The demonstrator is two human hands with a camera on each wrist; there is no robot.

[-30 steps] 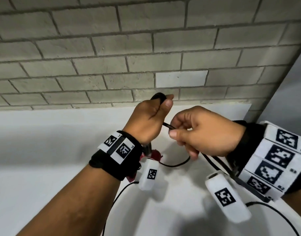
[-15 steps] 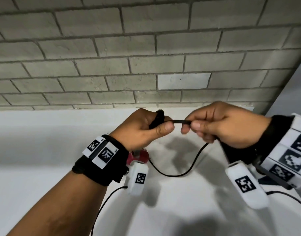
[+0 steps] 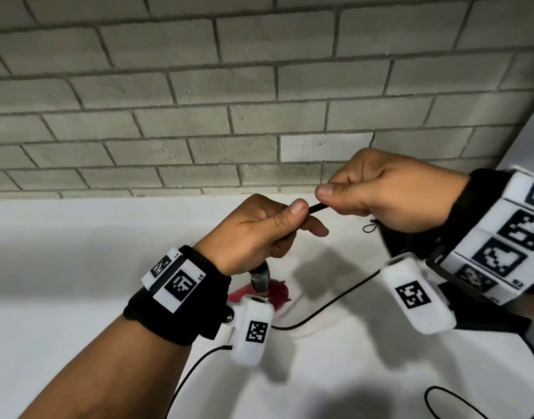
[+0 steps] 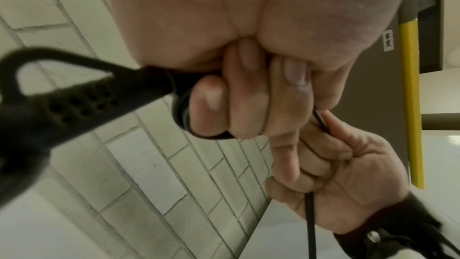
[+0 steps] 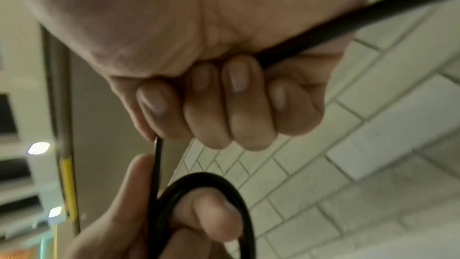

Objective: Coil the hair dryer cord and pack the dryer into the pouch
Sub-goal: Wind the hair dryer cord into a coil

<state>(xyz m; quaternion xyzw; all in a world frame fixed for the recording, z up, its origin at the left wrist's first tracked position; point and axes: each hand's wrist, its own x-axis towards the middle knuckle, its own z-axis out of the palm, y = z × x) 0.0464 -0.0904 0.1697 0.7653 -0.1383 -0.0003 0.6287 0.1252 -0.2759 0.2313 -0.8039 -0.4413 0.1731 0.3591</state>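
My left hand [image 3: 300,217] holds the red hair dryer [image 3: 276,291] up by its handle, with loops of black cord [image 5: 211,190] gathered round its fingers. The handle's black strain relief with a hanging loop [image 4: 74,94] sticks out of the fist. My right hand [image 3: 330,198] pinches the cord [image 3: 315,208] just right of the left thumb, and the cord runs on through its curled fingers [image 5: 239,101]. The remaining cord [image 3: 335,300] droops to the white table. A dark pouch [image 3: 471,319] with a drawstring loop [image 3: 370,228] lies under my right wrist, mostly hidden.
The white table [image 3: 63,267] ends at a grey brick wall [image 3: 259,86] close behind my hands. A thin black cable [image 3: 459,400] curls on the table at lower right. In the wrist views a yellow post [image 4: 412,105] stands off to the side.
My right hand has slid right and upward along the cord, away from the left hand. The left hand has kept its hold on the dryer and loops.
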